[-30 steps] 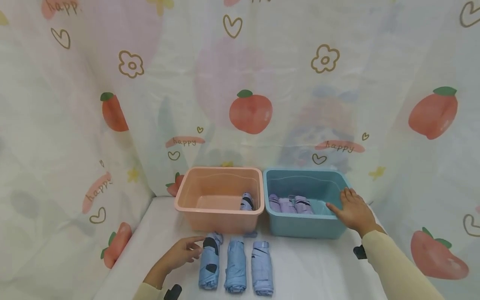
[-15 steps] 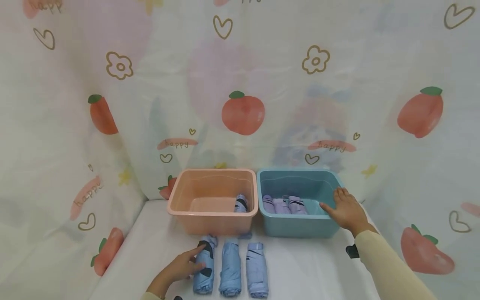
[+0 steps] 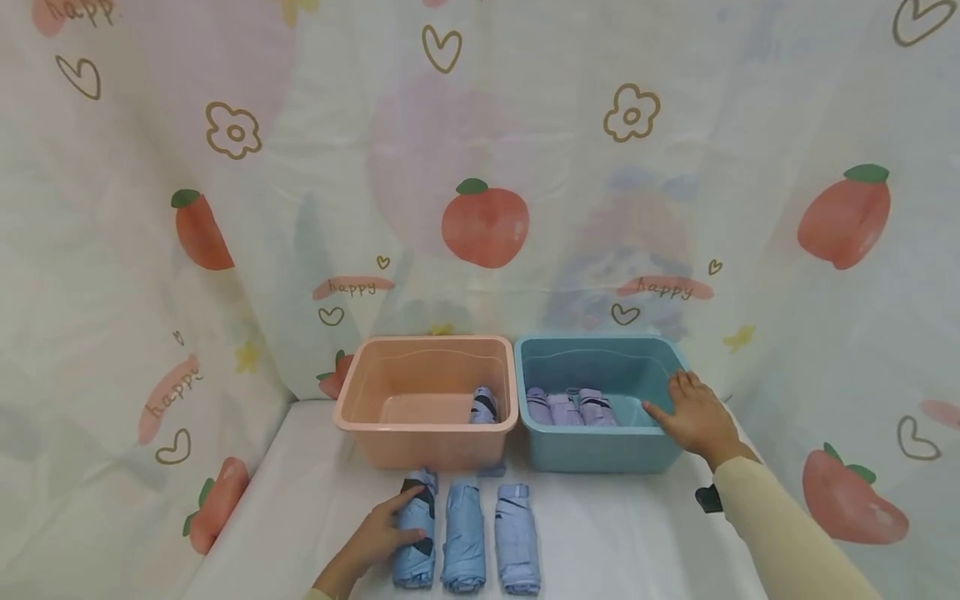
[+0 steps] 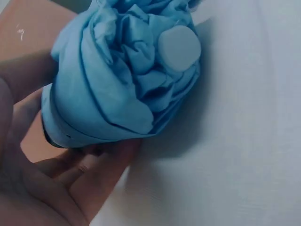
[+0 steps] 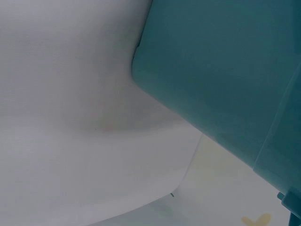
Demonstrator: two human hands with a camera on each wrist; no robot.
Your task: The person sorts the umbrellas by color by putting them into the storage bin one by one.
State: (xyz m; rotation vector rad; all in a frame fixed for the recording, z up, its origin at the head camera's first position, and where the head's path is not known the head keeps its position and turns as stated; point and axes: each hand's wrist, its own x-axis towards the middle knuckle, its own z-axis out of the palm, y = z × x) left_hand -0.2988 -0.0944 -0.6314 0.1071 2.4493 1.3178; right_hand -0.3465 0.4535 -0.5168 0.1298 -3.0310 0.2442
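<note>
Picking up is in hand: the left hand [image 3: 378,533] curls round the leftmost umbrella [image 3: 415,533], the right hand [image 3: 697,417] rests flat-fingered on the blue bin [image 3: 592,450]; next, probably, a lift.

Under your left hand [image 3: 378,537] the folded umbrella [image 3: 415,533] is thin blue cloth, matt and crumpled into soft pleats, with a smooth white plastic cap [image 4: 179,47] at its end. The two umbrellas [image 3: 490,539] just beside that grip look like the same matt fabric. Your right hand [image 3: 696,418] rests on the teal bin [image 5: 225,80], smooth plastic with a faint sheen; the pink bin [image 3: 424,400] beside it is alike. The table cover [image 5: 70,141] is white, matt and finely woven.
</note>
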